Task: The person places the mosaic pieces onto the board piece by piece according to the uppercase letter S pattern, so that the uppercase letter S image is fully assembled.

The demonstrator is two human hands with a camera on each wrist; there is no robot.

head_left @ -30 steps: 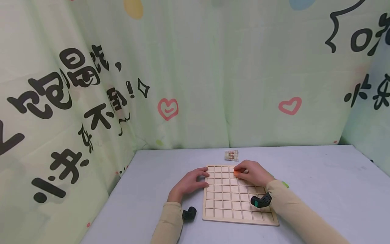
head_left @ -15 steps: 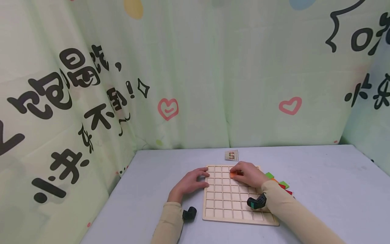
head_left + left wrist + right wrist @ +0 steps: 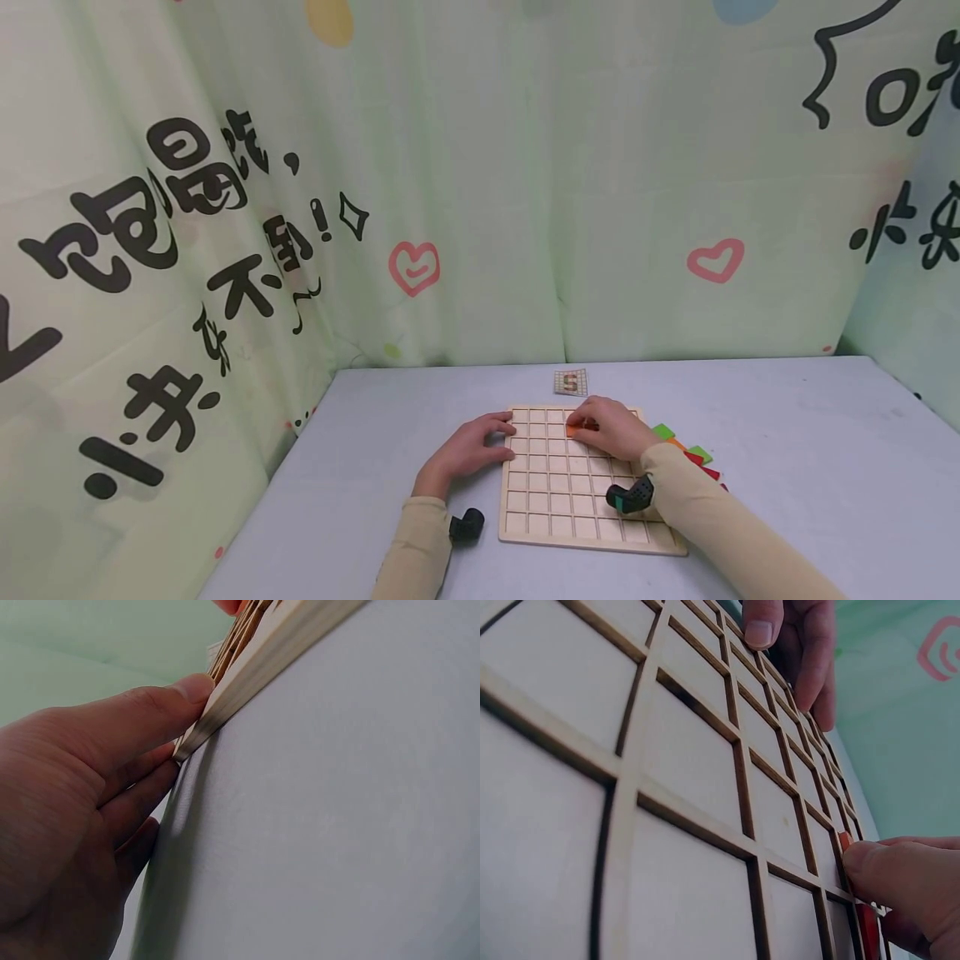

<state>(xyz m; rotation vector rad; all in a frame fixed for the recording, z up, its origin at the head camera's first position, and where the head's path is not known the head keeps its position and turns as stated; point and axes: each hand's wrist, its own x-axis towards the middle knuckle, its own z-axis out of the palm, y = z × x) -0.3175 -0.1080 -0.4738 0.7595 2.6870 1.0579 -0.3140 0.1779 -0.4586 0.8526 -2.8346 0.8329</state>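
Right hand (image 3: 613,427) has slid a bit left vs 1 s ago, orange tile (image 3: 572,431) w/ it, baring more colored tiles (image 3: 702,455) by the right edge of the board (image 3: 558,482). Curtain (image 3: 480,167) behind, then pale surface (image 3: 795,467), then the wooden grid board lying flat. L hand (image 3: 471,446) rests at its left edge, fingers relaxed, thumb on the rim; R pinches the orange tile at a far-row cell. Seated or not: can't tell. Risk: tile may catch on a grid bar if tilted, or go 1 cell off b/c fingers block the view; R sleeve (image 3: 738,525) may brush the colored tiles. Writing: big black Chinese chars on curtain, 不 legible; small card (image 3: 571,382) shows maybe S or 5. No brands readable.
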